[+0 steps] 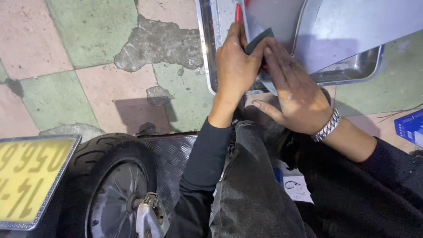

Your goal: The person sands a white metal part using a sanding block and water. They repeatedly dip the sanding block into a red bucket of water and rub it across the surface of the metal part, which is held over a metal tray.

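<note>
Both of my hands are on the grey panel [282, 17] that leans over the steel tray [207, 53] just beyond my knuckles. My left hand [235, 66] is curled around the near edge of the panel, steadying it, with something red [238, 13] showing just past its fingertips. My right hand [293, 90] lies flat, fingers pressed down on a small dark sheet [259, 40] that I take to be abrasive paper, though the view is too tight to be sure. The sheet sits on the panel right between my two hands. As for how far along I am, I would judge the rubbing to be under way: the patch beneath my fingers looks dull and even, while the long stretch of panel running off past my right hand looks untouched. A steel bracelet [327, 127] rides my right wrist. Well off to the right of that wrist lies the corner of a blue box [410, 127]. Far below my left elbow, beside a black tyre [105, 176], hangs a yellow rectangular plate [26, 180] with a chrome rim.
</note>
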